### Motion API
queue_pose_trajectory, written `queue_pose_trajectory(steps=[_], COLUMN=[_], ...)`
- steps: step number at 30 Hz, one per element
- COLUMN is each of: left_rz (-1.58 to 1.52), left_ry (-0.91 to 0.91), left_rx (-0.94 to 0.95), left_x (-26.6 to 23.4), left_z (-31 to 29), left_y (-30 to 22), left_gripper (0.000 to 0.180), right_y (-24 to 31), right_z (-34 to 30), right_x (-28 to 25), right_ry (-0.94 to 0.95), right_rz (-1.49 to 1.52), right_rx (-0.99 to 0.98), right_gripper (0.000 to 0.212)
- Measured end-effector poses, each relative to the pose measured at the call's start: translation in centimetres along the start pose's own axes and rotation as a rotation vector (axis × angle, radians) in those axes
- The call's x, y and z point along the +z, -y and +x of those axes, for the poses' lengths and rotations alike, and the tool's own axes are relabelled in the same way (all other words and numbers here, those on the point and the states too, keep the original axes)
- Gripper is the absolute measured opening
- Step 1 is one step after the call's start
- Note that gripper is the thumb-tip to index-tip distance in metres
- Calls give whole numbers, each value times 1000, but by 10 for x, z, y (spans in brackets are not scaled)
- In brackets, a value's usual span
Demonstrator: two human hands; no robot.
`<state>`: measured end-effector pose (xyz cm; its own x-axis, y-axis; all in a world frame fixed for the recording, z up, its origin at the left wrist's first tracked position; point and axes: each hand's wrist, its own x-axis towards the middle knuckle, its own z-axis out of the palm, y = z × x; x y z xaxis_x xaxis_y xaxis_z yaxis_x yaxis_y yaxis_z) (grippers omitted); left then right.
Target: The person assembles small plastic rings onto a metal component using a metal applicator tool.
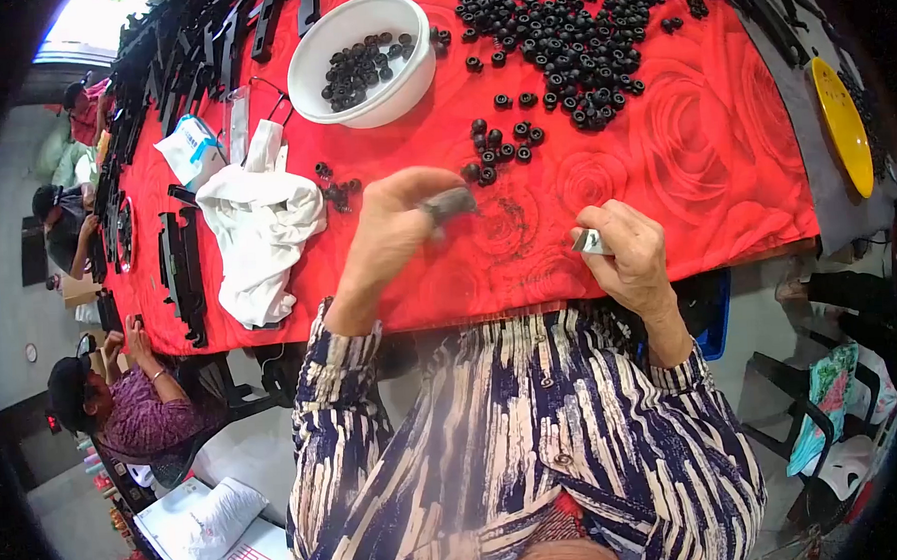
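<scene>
My left hand [384, 231] hovers over the red rose-patterned tablecloth [702, 129], fingers curled and smeared by motion. Something grey [451, 206] covers or sits at its fingertips; what it grips, if anything, cannot be made out. To its right my right hand [630, 254] is closed on a small silvery blade-like piece [589, 242]. Tiny dark crumbs [514, 222] lie on the cloth between the hands. Just beyond them is a loose group of small round black parts with holes [505, 151]. A few more dark parts [340, 193] are left of my left hand.
A white bowl [304, 76] with black parts stands ahead, beside a large heap [578, 44] of them. At left are a white cloth [257, 238], a tissue pack [195, 151] and long black pieces [180, 272]. A yellow plate [842, 128] is far right. Other people sit at left.
</scene>
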<state>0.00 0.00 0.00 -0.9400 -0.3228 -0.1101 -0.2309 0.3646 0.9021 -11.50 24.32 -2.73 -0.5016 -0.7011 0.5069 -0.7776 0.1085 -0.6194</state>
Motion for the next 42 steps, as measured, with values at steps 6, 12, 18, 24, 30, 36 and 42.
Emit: queue_pose_trajectory(steps=[6, 12, 18, 24, 30, 36, 42], left_rz=[-1254, -1360, -1162, -1188, -1381, -1304, -1133], left_ry=[140, 208, 326, 379, 288, 214, 188], left_rx=[-437, -543, -571, -570, -428, -365, -283], left_x=[40, 69, 62, 67, 80, 82, 78], left_z=[-35, -48, -63, -73, -84, -84, -82], left_y=[-14, -16, -21, -22, -22, -29, -28], left_gripper=[19, 19, 15, 15, 23, 24, 20], right_y=[29, 43, 41, 44, 45, 47, 47], right_z=[1, 4, -4, -5, -9, -12, -15], right_x=[2, 15, 9, 7, 6, 2, -6], right_ry=[-109, -55, 82, 31, -76, -77, 75], right_rz=[322, 423, 458, 382, 338, 285, 415], right_rx=[73, 62, 10, -154, -263, -263, -52], right_gripper=[26, 31, 27, 31, 37, 34, 32])
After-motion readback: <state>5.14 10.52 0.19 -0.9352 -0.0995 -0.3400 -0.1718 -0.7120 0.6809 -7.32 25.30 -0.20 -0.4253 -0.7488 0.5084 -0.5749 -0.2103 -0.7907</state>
